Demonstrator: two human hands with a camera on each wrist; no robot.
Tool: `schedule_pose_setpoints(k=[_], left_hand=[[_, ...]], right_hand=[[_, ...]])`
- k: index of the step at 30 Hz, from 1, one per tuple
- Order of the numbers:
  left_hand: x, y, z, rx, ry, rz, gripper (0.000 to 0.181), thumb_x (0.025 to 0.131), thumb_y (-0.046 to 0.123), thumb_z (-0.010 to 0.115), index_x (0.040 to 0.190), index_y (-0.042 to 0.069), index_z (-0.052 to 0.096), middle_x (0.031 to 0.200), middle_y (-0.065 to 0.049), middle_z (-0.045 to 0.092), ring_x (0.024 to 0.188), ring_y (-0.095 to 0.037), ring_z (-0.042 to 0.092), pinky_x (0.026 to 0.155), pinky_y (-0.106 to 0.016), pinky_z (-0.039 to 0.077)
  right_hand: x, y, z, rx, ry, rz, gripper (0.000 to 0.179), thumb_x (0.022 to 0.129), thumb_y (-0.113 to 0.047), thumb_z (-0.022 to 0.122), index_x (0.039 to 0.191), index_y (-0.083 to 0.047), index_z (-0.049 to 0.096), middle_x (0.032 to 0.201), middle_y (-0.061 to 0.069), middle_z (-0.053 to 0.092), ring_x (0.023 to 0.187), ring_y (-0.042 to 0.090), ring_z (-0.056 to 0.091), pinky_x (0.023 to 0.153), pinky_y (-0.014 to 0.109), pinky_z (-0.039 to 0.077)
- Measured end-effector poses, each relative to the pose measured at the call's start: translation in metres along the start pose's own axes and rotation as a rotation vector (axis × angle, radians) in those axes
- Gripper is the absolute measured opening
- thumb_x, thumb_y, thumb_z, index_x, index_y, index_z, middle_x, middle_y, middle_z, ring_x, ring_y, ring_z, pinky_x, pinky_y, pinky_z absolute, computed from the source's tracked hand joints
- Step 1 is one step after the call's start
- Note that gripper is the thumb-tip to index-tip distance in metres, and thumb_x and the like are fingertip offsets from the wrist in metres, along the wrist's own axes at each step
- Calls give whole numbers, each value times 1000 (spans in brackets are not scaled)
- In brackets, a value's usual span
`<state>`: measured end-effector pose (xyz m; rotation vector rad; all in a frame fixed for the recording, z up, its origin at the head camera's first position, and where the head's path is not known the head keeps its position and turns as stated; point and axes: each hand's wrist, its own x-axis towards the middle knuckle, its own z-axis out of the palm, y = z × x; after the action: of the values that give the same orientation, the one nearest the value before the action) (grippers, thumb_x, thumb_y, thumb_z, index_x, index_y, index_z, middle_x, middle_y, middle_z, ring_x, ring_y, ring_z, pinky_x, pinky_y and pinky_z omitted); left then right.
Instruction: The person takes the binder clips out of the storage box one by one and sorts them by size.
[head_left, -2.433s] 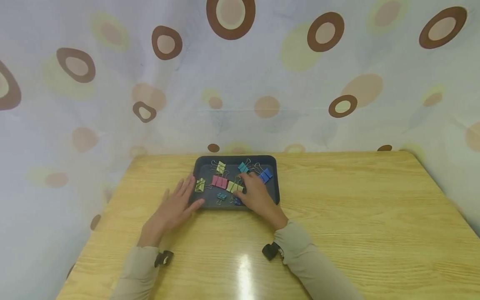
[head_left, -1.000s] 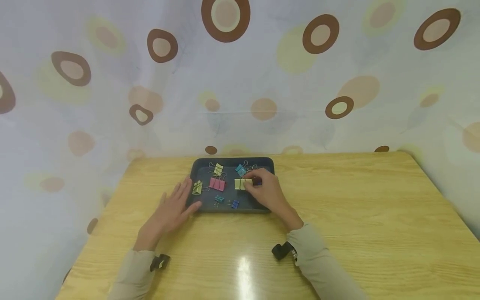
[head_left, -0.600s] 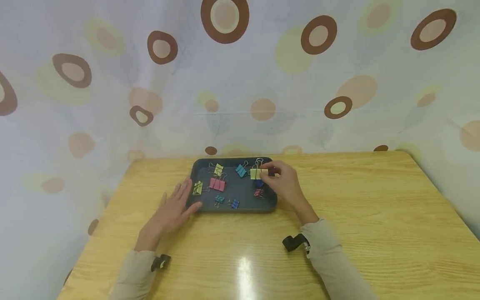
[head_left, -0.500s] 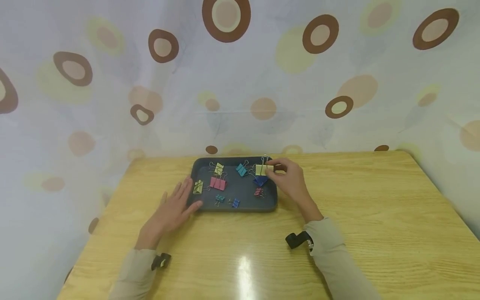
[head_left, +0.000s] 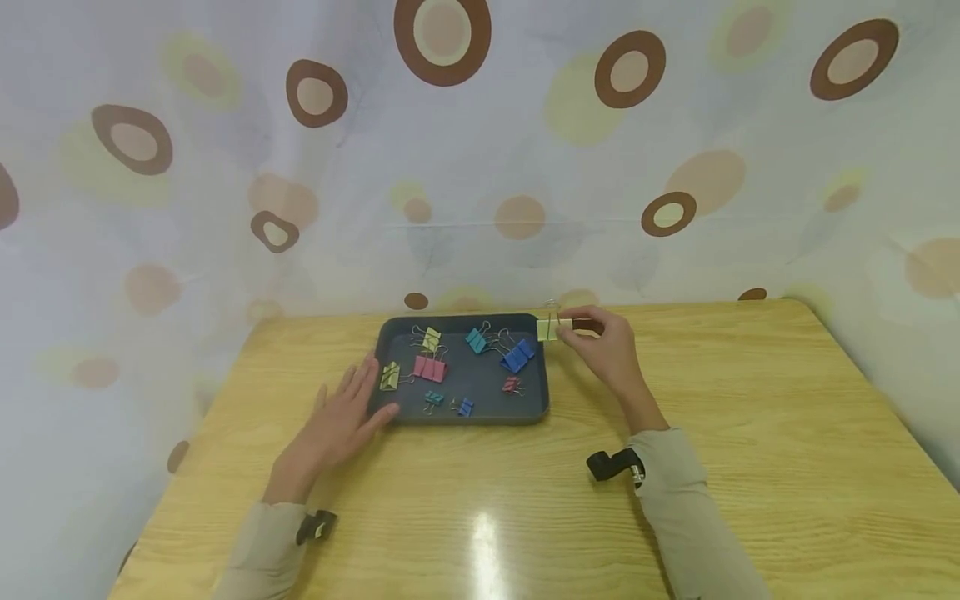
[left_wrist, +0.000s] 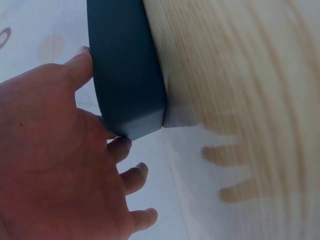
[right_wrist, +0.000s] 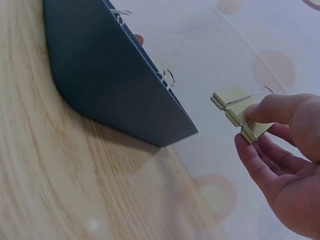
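Note:
My right hand (head_left: pixel 611 354) pinches a large yellow binder clip (head_left: pixel 546 330) between thumb and fingers, raised at the tray's far right corner. In the right wrist view this binder clip (right_wrist: pixel 234 106) is apart from the tray wall, its wire handles partly behind the thumb. My left hand (head_left: pixel 333 429) lies at the dark tray's (head_left: pixel 480 392) left side with fingers extended. In the left wrist view the thumb and some fingertips touch the tray wall (left_wrist: pixel 127 65). Inside the tray lie a pink clip (head_left: pixel 430 368), a blue clip (head_left: pixel 518 356) and a teal clip (head_left: pixel 477 340).
Two yellow-green clips (head_left: pixel 390 376) are at the tray's left. Small teal (head_left: pixel 434 398), blue (head_left: pixel 465 407) and red (head_left: pixel 512 384) clips lie toward its near side. The wooden table (head_left: pixel 750 400) extends around the tray; a patterned cloth (head_left: pixel 525 150) hangs behind.
The right hand has lifted the yellow clip from beside the pink clip and carried it right and away to the tray's far right corner. The left hand stays at the tray's side.

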<state>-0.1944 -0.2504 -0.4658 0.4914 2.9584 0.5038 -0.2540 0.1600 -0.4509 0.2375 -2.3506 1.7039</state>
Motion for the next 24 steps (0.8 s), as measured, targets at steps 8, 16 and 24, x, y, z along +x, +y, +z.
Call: schedule_pose_setpoints(k=[8, 16, 24], left_hand=[[-5, 7, -4, -17, 30, 15, 85, 107, 57, 42, 163, -2, 14, 170, -19, 10, 153, -47, 14, 115, -75, 7], [-5, 6, -2, -21, 50, 36, 86, 107, 58, 40, 162, -2, 15, 169, -21, 13, 152, -49, 15, 113, -78, 8], [-5, 8, -5, -5, 30, 7, 85, 107, 58, 39, 163, 0, 12, 170, -18, 9, 154, -46, 13, 116, -74, 7]], right_hand=[[4, 20, -19, 19, 19, 26, 28, 95, -12, 75, 119, 3, 72, 130, 18, 64, 114, 34, 65, 87, 16, 53], [0, 40, -33, -9, 60, 139, 32, 97, -17, 74, 123, 0, 72, 134, 16, 63, 117, 29, 62, 86, 17, 51], [2, 48, -34, -109, 79, 193, 28, 96, -22, 74, 118, -4, 75, 120, 16, 70, 107, 25, 64, 86, 24, 51]])
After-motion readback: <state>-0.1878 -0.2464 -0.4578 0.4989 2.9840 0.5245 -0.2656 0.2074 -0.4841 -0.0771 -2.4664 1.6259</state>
